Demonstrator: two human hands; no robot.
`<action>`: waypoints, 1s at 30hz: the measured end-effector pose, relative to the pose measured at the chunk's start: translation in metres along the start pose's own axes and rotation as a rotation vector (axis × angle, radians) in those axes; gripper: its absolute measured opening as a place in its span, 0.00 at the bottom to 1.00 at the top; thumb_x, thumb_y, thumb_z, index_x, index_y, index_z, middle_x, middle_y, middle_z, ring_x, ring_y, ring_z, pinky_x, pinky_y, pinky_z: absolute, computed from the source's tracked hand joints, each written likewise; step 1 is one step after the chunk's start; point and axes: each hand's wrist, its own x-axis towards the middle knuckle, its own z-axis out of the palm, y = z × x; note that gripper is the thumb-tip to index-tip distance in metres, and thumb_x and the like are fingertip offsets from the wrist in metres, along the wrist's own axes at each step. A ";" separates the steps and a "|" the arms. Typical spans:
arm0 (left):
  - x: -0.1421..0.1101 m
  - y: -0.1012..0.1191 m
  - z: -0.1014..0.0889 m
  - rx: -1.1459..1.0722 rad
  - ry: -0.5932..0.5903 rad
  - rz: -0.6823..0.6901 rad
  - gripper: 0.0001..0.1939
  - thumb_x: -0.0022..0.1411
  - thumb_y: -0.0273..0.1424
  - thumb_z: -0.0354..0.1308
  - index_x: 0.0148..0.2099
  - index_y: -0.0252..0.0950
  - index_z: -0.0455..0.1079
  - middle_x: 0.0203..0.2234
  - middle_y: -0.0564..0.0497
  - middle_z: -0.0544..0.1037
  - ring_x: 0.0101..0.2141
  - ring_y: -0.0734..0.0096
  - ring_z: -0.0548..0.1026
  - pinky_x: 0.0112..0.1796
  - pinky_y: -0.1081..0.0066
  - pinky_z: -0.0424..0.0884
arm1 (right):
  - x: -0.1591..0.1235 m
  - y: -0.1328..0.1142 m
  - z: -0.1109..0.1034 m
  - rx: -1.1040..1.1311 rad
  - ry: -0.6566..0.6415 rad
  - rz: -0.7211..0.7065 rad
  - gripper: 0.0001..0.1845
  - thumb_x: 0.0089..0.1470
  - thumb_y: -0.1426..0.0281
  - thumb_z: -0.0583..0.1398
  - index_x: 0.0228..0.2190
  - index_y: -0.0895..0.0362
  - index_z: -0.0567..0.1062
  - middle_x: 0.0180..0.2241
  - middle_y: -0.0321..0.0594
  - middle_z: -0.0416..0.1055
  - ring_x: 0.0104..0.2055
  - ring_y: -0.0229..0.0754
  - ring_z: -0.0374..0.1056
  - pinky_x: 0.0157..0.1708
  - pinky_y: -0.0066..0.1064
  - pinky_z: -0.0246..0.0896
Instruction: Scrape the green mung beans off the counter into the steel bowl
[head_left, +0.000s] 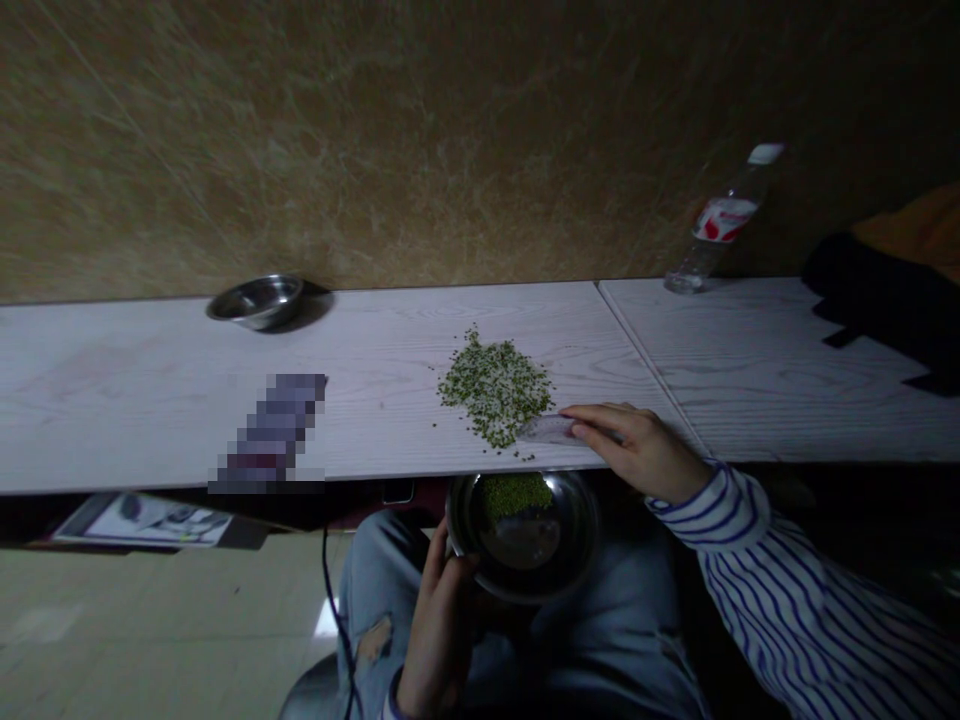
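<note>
My left hand point(442, 610) is closed on the left rim of a shiny metal bowl point(581, 560), held above my lap just below the table's front edge. Inside the bowl, toward its far side, lies a heap of small green beans point(517, 495). My right hand point(630, 445) pinches a flat, greyish, partly see-through strip point(551, 430), whose exact kind I cannot make out. The strip rests low on the tabletop, at the near right edge of a loose spread of green beans point(495, 385). Pale specks show among those beans; whether they are grains or tabletop is unclear.
A second metal bowl point(259, 300) stands at the back left of the white wood-grain table point(382, 400). Nearer lies a blurred-out flat object point(274, 430). A plastic bottle point(720, 220) stands by the wall, with dark cloth point(877, 290) at far right. A cable point(328, 580) hangs below.
</note>
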 end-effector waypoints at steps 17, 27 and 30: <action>0.000 0.003 0.002 0.009 -0.031 0.008 0.33 0.56 0.30 0.60 0.64 0.43 0.61 0.55 0.45 0.74 0.54 0.51 0.71 0.45 0.61 0.72 | 0.009 -0.001 0.005 0.053 -0.002 -0.071 0.14 0.60 0.71 0.56 0.46 0.53 0.78 0.43 0.39 0.79 0.43 0.41 0.76 0.45 0.31 0.71; 0.002 0.000 0.001 0.028 -0.005 0.008 0.33 0.55 0.30 0.60 0.63 0.42 0.61 0.56 0.45 0.73 0.53 0.51 0.71 0.44 0.61 0.73 | 0.017 0.000 0.005 0.044 0.013 0.000 0.15 0.60 0.70 0.56 0.46 0.55 0.78 0.44 0.41 0.79 0.45 0.43 0.76 0.45 0.32 0.71; 0.001 0.002 0.001 0.025 0.004 0.011 0.33 0.55 0.30 0.60 0.63 0.42 0.61 0.55 0.44 0.73 0.52 0.50 0.72 0.43 0.61 0.73 | 0.015 -0.002 0.004 0.074 0.005 -0.033 0.15 0.60 0.70 0.56 0.46 0.54 0.78 0.45 0.40 0.79 0.45 0.42 0.76 0.46 0.32 0.71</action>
